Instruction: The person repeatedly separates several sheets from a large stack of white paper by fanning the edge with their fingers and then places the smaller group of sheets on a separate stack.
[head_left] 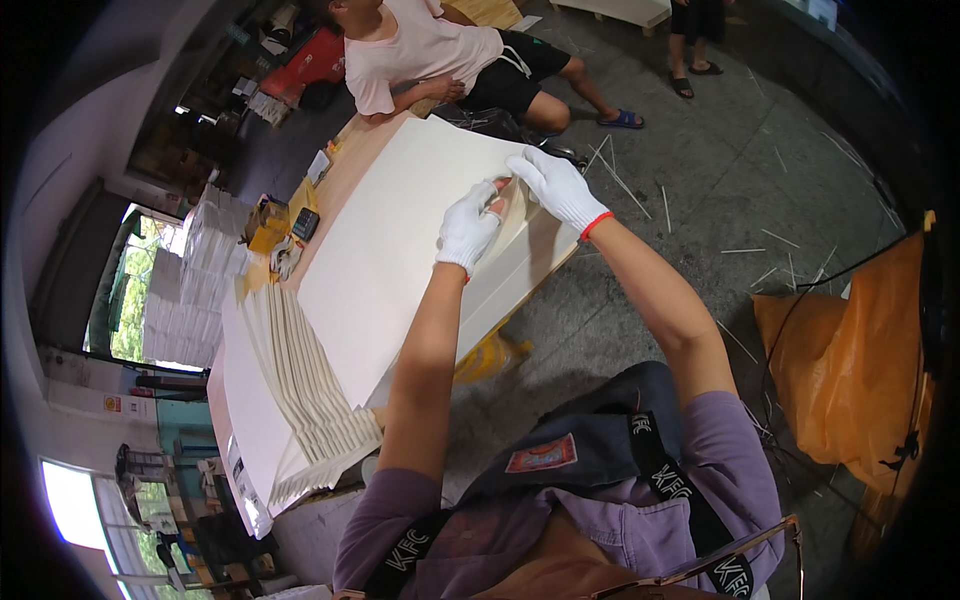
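Note:
A large stack of white paper sheets (385, 215) lies on the table, and both my hands are at its right edge near the far corner. My left hand (468, 230), in a white glove with bare fingertips, has its fingers bent around the lifted sheet edges. Beside it, my right hand (562, 190), in a white glove with a red cuff, pinches the raised corner of the sheets. The edges between my hands bow upward and look slightly fanned. My right fingertips are partly hidden behind the paper.
A fanned pile of sheets (300, 385) lies at the table's near left. A yellow box (268, 224) and a dark calculator (306, 224) sit along the left side. A person (420, 50) leans on the far end. Thin white strips litter the floor; an orange sheet (850, 360) hangs right.

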